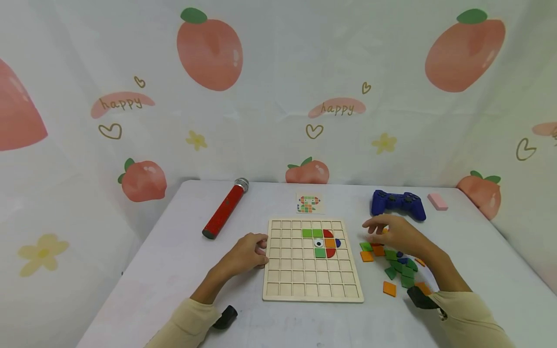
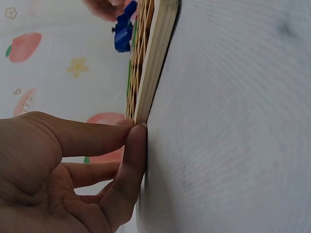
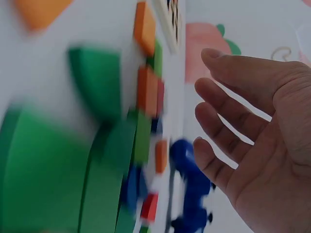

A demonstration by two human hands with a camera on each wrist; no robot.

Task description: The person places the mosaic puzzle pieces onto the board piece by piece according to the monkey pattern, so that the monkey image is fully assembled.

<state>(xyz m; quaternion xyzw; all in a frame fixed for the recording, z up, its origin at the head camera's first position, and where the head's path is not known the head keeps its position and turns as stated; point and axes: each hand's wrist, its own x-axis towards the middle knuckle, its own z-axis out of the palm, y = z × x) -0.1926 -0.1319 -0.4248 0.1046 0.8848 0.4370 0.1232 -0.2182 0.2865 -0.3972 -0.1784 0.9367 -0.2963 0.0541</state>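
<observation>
A wooden grid board [image 1: 287,278] lies in the middle of the table, with green, red, orange and blue tiles and an eye tile [image 1: 318,243] set in its upper right cells. At its left edge is my left hand [image 1: 244,255]; in the left wrist view, thumb and a curled finger pinch the board's rim. My right hand [image 1: 398,234] hovers over the loose tiles right of the board. Its fingers [image 3: 223,99] are loosely bent and hold nothing. Among those tiles are green pieces [image 1: 407,271], orange squares [image 1: 389,289] and some blue and red ones.
A small pattern card [image 1: 310,203] lies behind the board. The red microphone [image 1: 225,210] is at the back left. Toward the back right are a blue game controller [image 1: 398,204] and a pink block [image 1: 437,201]. A fruit-printed cloth [image 1: 261,121] hangs behind the table.
</observation>
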